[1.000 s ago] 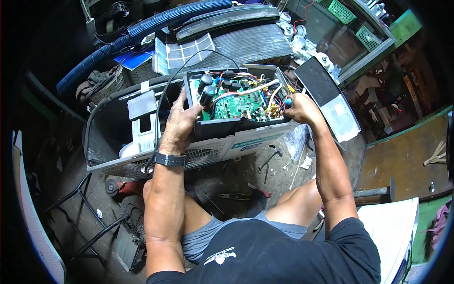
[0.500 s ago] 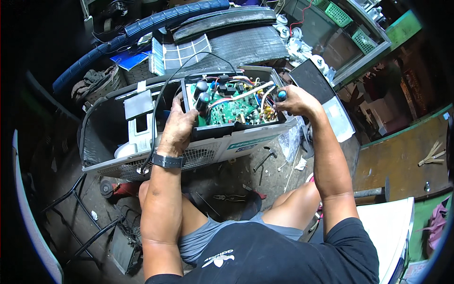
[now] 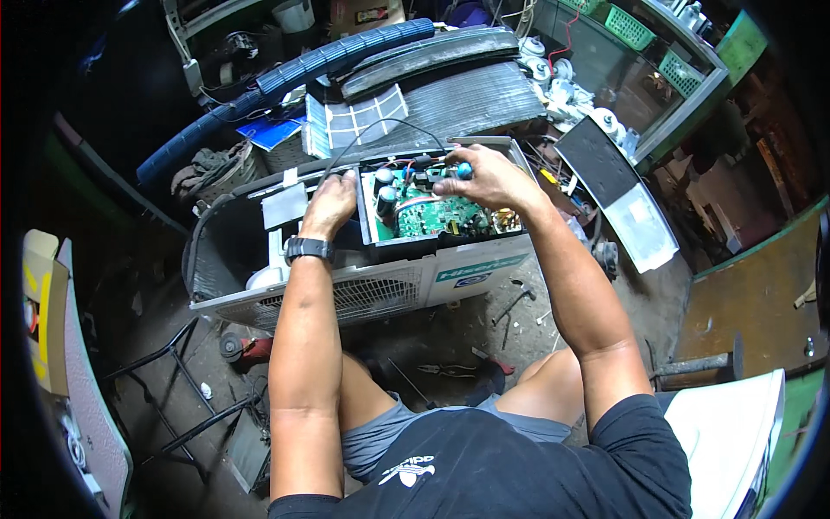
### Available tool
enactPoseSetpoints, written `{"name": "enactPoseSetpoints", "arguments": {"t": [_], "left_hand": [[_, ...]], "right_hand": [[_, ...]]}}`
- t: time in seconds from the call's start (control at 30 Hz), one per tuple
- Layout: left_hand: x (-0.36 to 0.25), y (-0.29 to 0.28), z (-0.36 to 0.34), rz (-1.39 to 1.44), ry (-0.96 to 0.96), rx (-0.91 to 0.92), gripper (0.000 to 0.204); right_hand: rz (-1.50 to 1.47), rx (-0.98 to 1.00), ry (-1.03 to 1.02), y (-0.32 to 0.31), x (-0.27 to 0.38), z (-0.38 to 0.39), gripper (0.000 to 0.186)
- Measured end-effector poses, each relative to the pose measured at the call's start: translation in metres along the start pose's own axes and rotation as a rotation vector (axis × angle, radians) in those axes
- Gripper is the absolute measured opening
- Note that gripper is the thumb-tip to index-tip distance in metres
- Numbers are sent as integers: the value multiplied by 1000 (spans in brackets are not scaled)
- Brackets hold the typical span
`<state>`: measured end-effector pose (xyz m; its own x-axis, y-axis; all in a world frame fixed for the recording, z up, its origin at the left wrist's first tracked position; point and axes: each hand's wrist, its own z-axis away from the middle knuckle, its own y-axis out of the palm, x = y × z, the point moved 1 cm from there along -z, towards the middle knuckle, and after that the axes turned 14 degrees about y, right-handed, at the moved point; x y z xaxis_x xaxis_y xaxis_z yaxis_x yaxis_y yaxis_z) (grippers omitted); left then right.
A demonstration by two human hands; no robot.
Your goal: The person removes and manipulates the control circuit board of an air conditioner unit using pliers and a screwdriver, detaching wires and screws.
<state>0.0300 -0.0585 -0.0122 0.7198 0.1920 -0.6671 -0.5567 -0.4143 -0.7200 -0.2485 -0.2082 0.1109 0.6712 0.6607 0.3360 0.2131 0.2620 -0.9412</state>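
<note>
A white outdoor air-conditioner unit [image 3: 415, 298] lies before me with its top off. In its right part sits a green circuit board [image 3: 437, 216] with capacitors, wires and a grey-edged housing. Over the board, my right hand [image 3: 497, 183] is closed around a screwdriver [image 3: 464, 170]; only its round blue handle end shows and the tip is hidden. At the housing's left edge, my left hand [image 3: 331, 210] has its fingers closed, beside a black cable [image 3: 380, 121]. What is between those fingers is hidden.
Behind the unit lie dark finned coils [image 3: 475, 86] and a long blue blower wheel [image 3: 346, 48]. A black-and-white panel [image 3: 618, 195] leans at the right. Pliers [image 3: 447, 370] and a black metal frame [image 3: 173, 389] are on the floor. A white panel [image 3: 726, 432] is by my right arm.
My right hand has moved with the screwdriver from the board's right end leftward to its far middle edge. The left hand has shifted at the housing's left edge. The view has turned slightly.
</note>
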Motion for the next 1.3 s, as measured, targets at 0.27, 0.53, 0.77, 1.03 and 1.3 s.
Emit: {"name": "enactPoseSetpoints", "arguments": {"t": [0.27, 0.53, 0.77, 1.03, 1.3], "left_hand": [[13, -2, 3, 537, -370, 73, 71], [-11, 15, -4, 679, -303, -8, 37], [8, 4, -2, 548, -244, -12, 45], [3, 4, -2, 472, -192, -22, 42], [-19, -6, -2, 244, -91, -21, 51]], "right_hand": [[-2, -34, -9, 31, 35, 89, 88], [-136, -189, 9, 61, 5, 102, 91], [-84, -80, 38, 53, 20, 99, 75], [-51, -60, -6, 55, 17, 93, 64], [-18, -37, 9, 52, 18, 93, 62]]}}
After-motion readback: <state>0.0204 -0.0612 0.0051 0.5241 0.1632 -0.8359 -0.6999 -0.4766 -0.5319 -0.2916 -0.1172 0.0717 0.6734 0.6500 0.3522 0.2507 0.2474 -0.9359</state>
